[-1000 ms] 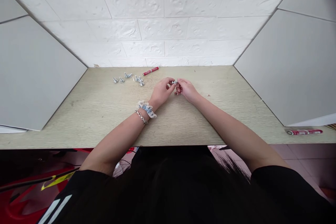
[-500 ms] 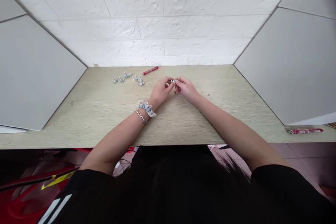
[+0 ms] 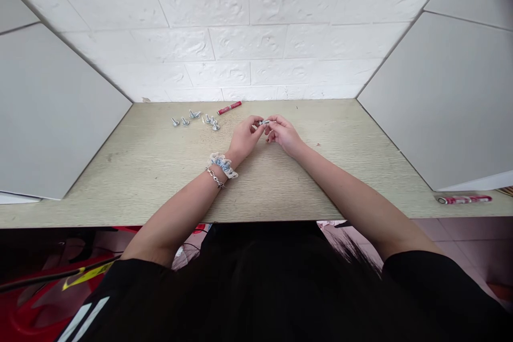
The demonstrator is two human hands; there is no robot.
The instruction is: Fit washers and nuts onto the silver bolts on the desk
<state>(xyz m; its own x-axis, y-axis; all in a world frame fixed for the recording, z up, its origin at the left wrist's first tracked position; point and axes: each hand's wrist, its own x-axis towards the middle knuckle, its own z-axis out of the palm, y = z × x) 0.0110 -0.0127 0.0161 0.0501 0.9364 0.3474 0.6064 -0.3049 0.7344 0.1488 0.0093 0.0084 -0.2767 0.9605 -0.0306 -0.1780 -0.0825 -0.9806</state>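
Observation:
Above the middle of the table, a small silvery bolt [image 3: 264, 123] is pinched between my two hands, partly covered by fingertips. My left hand [image 3: 245, 133] grips its left end between thumb and forefinger. From the other side, the thumb and fingers of my right hand [image 3: 284, 133] close on its right end. Several shiny bolts with washers [image 3: 215, 125] stand on the table to the left of my left hand. Whether a nut or washer sits on the held bolt is too small to tell.
The wooden table [image 3: 256, 192] meets a white brick wall [image 3: 256, 48]. A red marker-like tube [image 3: 230, 107] lies behind my left hand, and another red tube [image 3: 465, 200] rests near the right front edge. Grey panels [image 3: 60, 112] flank the table.
My fingers have shifted slightly around the bolt, and more of its silvery length shows between them now. The bolts on the table have not moved.

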